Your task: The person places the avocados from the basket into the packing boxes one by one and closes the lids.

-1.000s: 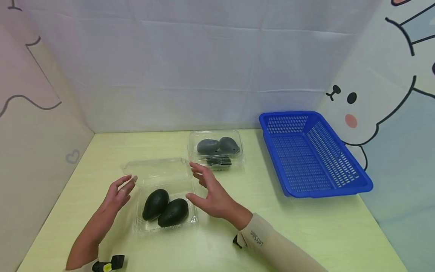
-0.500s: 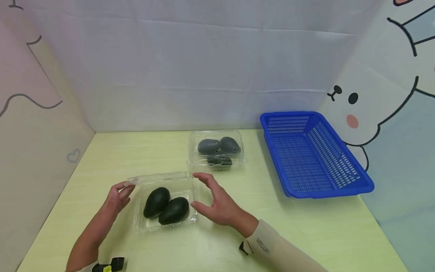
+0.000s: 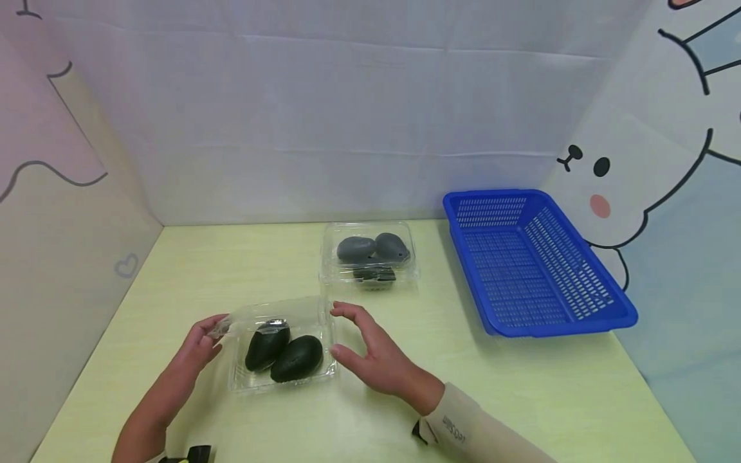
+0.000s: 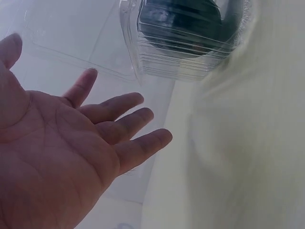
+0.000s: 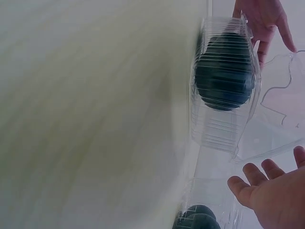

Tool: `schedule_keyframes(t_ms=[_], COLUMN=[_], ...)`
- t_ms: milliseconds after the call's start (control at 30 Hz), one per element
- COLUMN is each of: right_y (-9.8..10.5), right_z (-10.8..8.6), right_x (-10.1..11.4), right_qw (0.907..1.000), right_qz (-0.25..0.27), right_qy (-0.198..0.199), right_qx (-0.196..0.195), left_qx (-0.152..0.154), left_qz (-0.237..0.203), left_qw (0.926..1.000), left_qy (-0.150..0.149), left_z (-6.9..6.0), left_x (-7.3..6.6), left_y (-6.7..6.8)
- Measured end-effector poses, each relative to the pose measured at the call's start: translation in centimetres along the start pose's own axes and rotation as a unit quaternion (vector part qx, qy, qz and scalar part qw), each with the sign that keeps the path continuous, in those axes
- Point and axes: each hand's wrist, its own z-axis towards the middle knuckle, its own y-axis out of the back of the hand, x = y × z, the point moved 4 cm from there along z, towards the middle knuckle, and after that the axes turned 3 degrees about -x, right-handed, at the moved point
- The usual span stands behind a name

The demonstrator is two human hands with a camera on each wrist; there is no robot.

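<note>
Two dark green avocados, a left one and a right one, lie side by side in a clear clamshell box. Its hinged lid stands partly lowered, tilted over the back of the base. My left hand is at the lid's left edge, its fingertips against the plastic. In the left wrist view that left hand has its fingers spread and nearly straight. My right hand is beside the box's right side, fingers extended and thumb apart, holding nothing; contact with the lid is unclear.
Behind stands a closed clear clamshell box with dark avocados inside. A blue plastic basket, with nothing in it, is at the right rear of the pale yellow table. Fabric walls border the back and sides.
The lid has swung up from lying back and now tilts forward over the avocados. My left hand has moved slightly down with it; my right hand has shifted slightly right and toward me.
</note>
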Motion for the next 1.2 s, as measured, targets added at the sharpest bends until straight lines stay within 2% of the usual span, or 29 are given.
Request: schedule_keyframes(t_ms=[33,67,100,167,233,333,433,667,833,933,1067,1200], right_y=[0.0,-0.1,-0.1,-0.1,-0.1,-0.2,-0.2,-0.4,-0.4,-0.4,-0.4,-0.4], right_z=[-0.1,-0.1,-0.1,-0.2,-0.3,-0.5,-0.6,-0.8,-1.0,-1.1,-1.2,-1.2], right_x=[0.0,-0.1,-0.1,-0.1,-0.2,-0.3,-0.4,-0.5,-0.6,-0.7,-0.8,-0.9], right_qw=[1.0,1.0,1.0,0.9999,0.9999,0.9999,1.0,1.0,0.9997,0.9995,0.9992,0.9987], right_qz=[0.001,0.002,0.005,0.006,0.006,0.007,0.005,-0.005,-0.018,-0.021,-0.031,-0.044], right_qy=[0.002,0.005,0.007,0.009,0.009,0.007,0.006,-0.003,-0.014,-0.018,-0.015,-0.014], right_qx=[0.0,0.0,0.001,0.003,0.004,0.005,0.004,0.004,0.007,0.011,0.018,0.024], left_qx=[0.002,-0.004,-0.014,-0.023,-0.025,-0.027,-0.033,-0.029,-0.017,-0.016,-0.021,-0.027], left_qz=[0.048,0.09,0.143,0.164,0.168,0.173,0.189,0.207,0.208,0.211,0.222,0.215], left_qw=[0.9988,0.9959,0.9895,0.9858,0.985,0.9838,0.9809,0.9762,0.9774,0.9769,0.9736,0.9743], left_qy=[-0.013,-0.01,-0.013,-0.025,-0.032,-0.04,-0.035,-0.059,-0.034,-0.03,-0.047,-0.06], left_z=[-0.9,-1.5,-2.5,-3.0,-3.2,-3.5,-3.7,-4.3,-4.6,-4.9,-5.2,-5.4], left_x=[-1.5,-2.8,-4.8,-6.5,-7.4,-7.6,-7.4,-7.1,-7.0,-7.0,-6.9,-6.6], left_y=[-0.9,-1.6,-2.6,-3.6,-4.2,-4.2,-4.1,-3.8,-3.6,-3.5,-3.6,-3.6])
